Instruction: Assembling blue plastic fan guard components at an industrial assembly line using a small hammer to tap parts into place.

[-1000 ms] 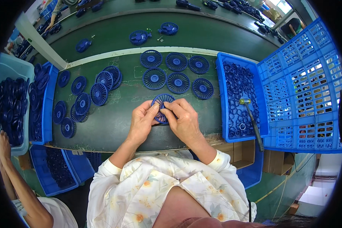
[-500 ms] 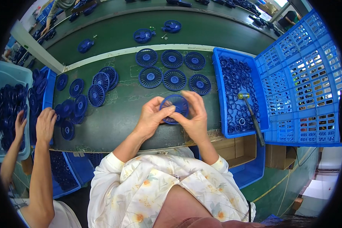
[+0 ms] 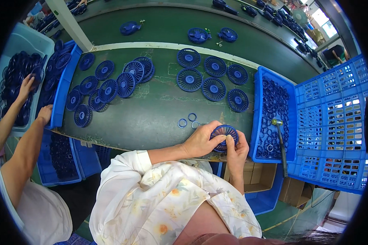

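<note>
A round dark-blue fan grille is held up near the table's front edge. My left hand grips its left side, thumb on the face. My right hand closes on the right and lower side, its thumb near the hub. Three small blue rings lie just left of and beyond my hands, touching neither. Farther back, several fan grilles lie flat in two rows. Another loose group of grilles is spread over the left of the table, some overlapping.
On the right stands a blue bin of small rings, with a hammer across it and an upright blue crate beside it. A co-worker's arms reach into bins at left. Fan parts lie on the green conveyor.
The view has shifted, so the table appears farther left on the right side's contents no longer; my hands and the grille sit lower, nearer the table's edge, uncovering three rings.
</note>
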A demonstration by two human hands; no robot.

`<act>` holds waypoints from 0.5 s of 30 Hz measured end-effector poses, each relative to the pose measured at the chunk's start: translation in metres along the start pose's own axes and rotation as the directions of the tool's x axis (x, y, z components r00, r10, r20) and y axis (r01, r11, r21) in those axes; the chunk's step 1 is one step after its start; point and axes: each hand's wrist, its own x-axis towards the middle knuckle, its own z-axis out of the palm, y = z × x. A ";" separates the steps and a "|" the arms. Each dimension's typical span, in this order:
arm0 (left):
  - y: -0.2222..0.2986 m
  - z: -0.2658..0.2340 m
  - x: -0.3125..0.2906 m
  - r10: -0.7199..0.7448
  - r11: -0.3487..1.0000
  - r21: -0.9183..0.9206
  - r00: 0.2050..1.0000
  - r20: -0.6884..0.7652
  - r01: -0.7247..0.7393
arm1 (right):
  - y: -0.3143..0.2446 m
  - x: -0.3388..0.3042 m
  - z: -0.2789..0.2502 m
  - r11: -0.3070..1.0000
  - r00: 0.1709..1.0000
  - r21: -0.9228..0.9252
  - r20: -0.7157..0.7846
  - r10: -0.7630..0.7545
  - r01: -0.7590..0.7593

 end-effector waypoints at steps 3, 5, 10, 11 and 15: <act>0.015 -0.015 -0.001 0.115 0.989 0.094 0.993 -0.030 -0.112 | -0.007 0.006 0.008 0.999 0.998 -0.022 -0.028 -0.048 0.048; 0.025 -0.033 0.000 0.290 0.910 0.340 0.949 -0.120 -0.236 | -0.002 0.007 0.001 0.931 0.972 -0.328 -0.111 -0.205 0.159; 0.031 -0.146 0.006 0.496 0.479 0.877 0.809 -0.315 0.048 | 0.000 0.019 -0.016 0.433 0.877 -0.851 0.065 -0.475 0.298; 0.034 -0.167 0.000 0.455 0.428 0.887 0.807 -0.376 0.172 | -0.003 0.017 -0.014 0.430 0.895 -0.859 0.069 -0.441 0.278; 0.025 -0.225 -0.032 0.230 0.125 0.839 0.807 -0.543 0.529 | -0.030 0.015 0.012 0.426 0.908 -0.853 0.119 -0.401 0.300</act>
